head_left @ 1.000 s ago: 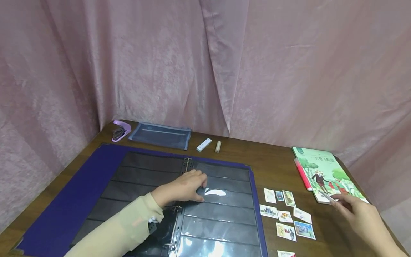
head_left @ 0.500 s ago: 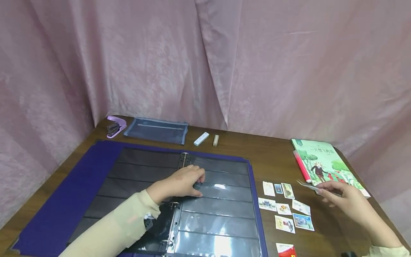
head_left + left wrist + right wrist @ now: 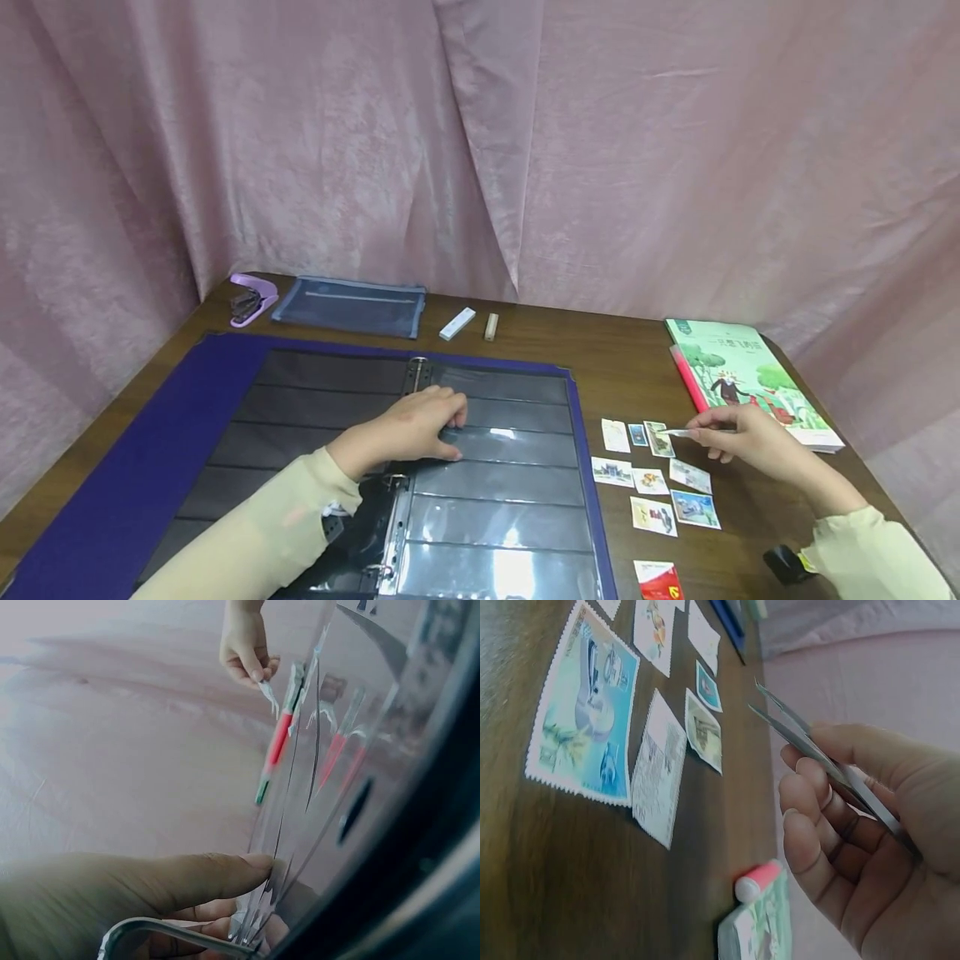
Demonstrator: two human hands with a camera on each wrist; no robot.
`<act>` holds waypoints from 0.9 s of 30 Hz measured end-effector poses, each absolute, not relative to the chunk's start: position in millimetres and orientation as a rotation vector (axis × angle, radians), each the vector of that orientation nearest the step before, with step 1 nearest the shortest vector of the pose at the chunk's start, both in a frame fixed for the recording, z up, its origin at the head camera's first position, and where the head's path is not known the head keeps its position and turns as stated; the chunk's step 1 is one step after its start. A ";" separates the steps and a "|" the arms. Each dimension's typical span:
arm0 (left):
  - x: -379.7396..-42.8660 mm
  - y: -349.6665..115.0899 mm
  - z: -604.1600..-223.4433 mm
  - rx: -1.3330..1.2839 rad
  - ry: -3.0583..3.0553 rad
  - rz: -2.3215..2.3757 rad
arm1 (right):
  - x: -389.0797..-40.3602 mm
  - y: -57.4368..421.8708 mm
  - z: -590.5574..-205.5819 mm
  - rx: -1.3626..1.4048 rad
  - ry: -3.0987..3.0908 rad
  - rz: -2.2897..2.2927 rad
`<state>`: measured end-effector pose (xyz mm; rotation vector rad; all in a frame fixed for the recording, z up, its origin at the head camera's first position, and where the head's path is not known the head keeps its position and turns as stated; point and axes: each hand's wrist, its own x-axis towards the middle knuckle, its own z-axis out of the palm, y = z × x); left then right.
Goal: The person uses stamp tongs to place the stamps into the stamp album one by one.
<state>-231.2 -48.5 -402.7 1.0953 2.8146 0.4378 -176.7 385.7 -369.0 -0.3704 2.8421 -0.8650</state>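
Observation:
My right hand (image 3: 738, 433) pinches metal tweezers (image 3: 810, 742) between thumb and fingers. Their tips are slightly apart with nothing between them. In the head view they overlap a small greenish stamp (image 3: 659, 439), and in the right wrist view they appear apart from the stamps. My left hand (image 3: 416, 425) rests on the clear pocket page (image 3: 502, 475) of an open blue binder album (image 3: 180, 379), near its rings. In the left wrist view, the thumb (image 3: 210, 881) lies straight against the glossy plastic. The other fingers are partly hidden beneath it.
Several stamps (image 3: 696, 508) lie right of the album, with a red and white one (image 3: 660, 581) nearer. A green book (image 3: 750, 375) and red marker (image 3: 686, 375) lie beyond. Along the back are a purple stapler (image 3: 255, 300), mesh pouch (image 3: 348, 307), white box (image 3: 457, 323) and small beige piece (image 3: 491, 327).
My right hand has carried the tweezers left from the book to the stamps. My left hand stays on the pocket page. The head view has shifted slightly.

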 end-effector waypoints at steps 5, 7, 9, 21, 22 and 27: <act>-232.5 -48.3 -403.2 1.093 2.813 0.430 | -185.7 377.6 -369.4 -0.368 2.784 -0.873; -233.0 -48.2 -403.1 1.088 2.812 0.435 | -188.3 375.9 -369.6 -0.366 2.758 -0.880; -233.1 -48.2 -403.3 1.081 2.811 0.434 | -190.9 375.0 -370.2 -0.368 2.740 -0.881; -232.4 -49.3 -403.3 1.095 2.800 0.456 | -200.0 372.6 -372.0 -0.415 2.701 -0.874; -232.7 -49.3 -403.5 1.096 2.801 0.455 | -200.4 372.3 -371.7 -0.420 2.695 -0.876; -233.4 -49.0 -404.2 1.090 2.801 0.451 | -201.5 371.0 -370.5 -0.424 2.690 -0.872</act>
